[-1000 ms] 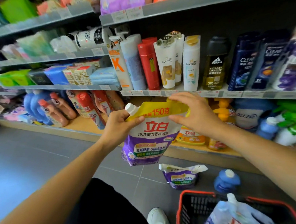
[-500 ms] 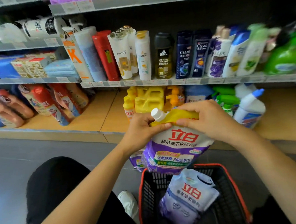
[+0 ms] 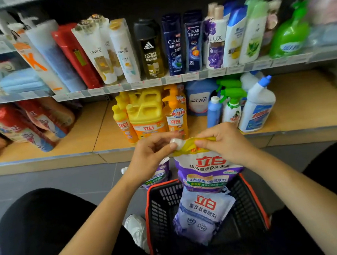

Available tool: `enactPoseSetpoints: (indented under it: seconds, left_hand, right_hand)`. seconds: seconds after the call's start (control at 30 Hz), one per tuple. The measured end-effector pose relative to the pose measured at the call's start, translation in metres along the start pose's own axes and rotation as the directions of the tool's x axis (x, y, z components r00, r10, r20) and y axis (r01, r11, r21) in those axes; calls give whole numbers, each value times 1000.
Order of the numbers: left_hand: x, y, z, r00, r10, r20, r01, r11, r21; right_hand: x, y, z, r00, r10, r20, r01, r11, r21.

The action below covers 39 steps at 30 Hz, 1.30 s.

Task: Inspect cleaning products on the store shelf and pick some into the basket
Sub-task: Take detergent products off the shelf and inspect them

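A purple and yellow detergent refill pouch (image 3: pixel 205 170) hangs upright over the red-rimmed black basket (image 3: pixel 159 210). My left hand (image 3: pixel 151 154) pinches its white cap and the top left corner. My right hand (image 3: pixel 223 141) grips the yellow top edge on the right. The pouch's bottom sits just inside the basket, above a pale lavender softener pouch (image 3: pixel 202 214) lying there. Another purple pouch (image 3: pixel 159 177) lies on the floor behind my left wrist, partly hidden.
The wooden bottom shelf (image 3: pixel 97 131) holds yellow dish-soap jugs (image 3: pixel 147 116), a blue detergent jug (image 3: pixel 198 100), green spray bottles and a white toilet-cleaner bottle (image 3: pixel 257 106). Shampoo bottles (image 3: pixel 151 49) line the shelf above. Red refill bottles (image 3: pixel 25 124) lie at left. My white shoe (image 3: pixel 136 229) is beside the basket.
Both hands have brought the pouch down from in front of the shelf to above the basket, and its bottom now dips inside. The view has swung right and down.
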<state>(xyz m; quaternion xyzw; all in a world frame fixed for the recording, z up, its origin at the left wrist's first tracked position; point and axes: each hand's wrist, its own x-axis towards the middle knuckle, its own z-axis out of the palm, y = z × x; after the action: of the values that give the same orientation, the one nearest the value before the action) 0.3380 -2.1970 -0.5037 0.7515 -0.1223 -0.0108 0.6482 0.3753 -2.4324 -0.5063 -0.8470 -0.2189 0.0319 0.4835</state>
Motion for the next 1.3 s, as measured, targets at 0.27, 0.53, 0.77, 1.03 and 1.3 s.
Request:
enactPoseSetpoints:
  seconds: [0.27, 0.53, 0.77, 1.03, 1.3]
  left_hand:
    - [4, -5, 5, 1000, -22, 20, 21, 997, 78]
    - [5, -11, 9, 995, 1, -97, 21, 973, 231]
    - [1, -5, -3, 998, 51, 37, -58, 977, 205]
    - [2, -1, -6, 977, 181, 114, -206, 937, 281]
    - [-1, -7, 1, 992, 121, -26, -111, 965, 235]
  right_hand:
    - [3, 6, -7, 999, 19, 31, -19, 1000, 6]
    - [0, 0, 3, 998, -6, 63, 9, 999, -52]
    - [1, 1, 2, 995, -31, 94, 25, 998, 57]
    - [3, 3, 2, 996, -28, 80, 20, 996, 91]
    - [2, 3, -2, 999, -10, 38, 8, 999, 37]
